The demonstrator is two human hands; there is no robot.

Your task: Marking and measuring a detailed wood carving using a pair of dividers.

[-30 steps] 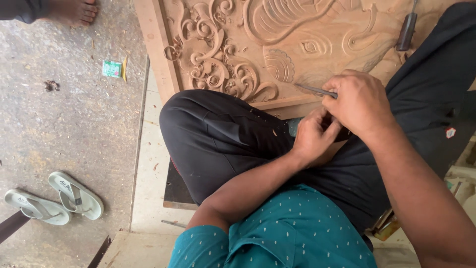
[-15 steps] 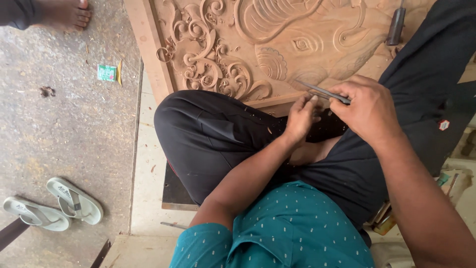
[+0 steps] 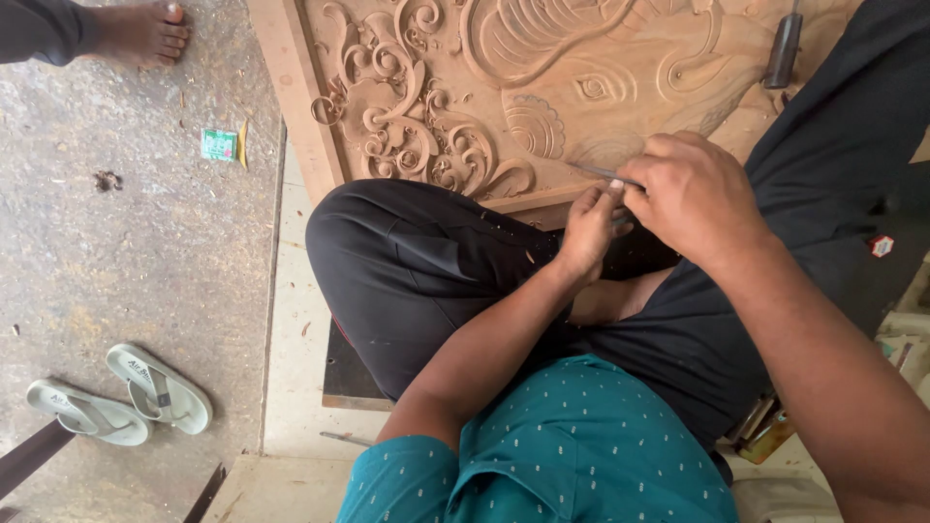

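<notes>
At your lap: your left hand [image 3: 588, 228] pinches the thin metal chisel [image 3: 601, 174] near its tip; your right hand [image 3: 693, 199] is clenched round its handle end.
Chisel: stiff, slim, likely sharp; grip it well behind the edge.
Beyond it: the carved wooden panel [image 3: 542, 87], hard but fine-detailed, so probably easy to chip.
Farther off: another tool [image 3: 783, 48] on the panel; sandals [image 3: 121, 397] and someone's foot [image 3: 140, 29] left.
</notes>
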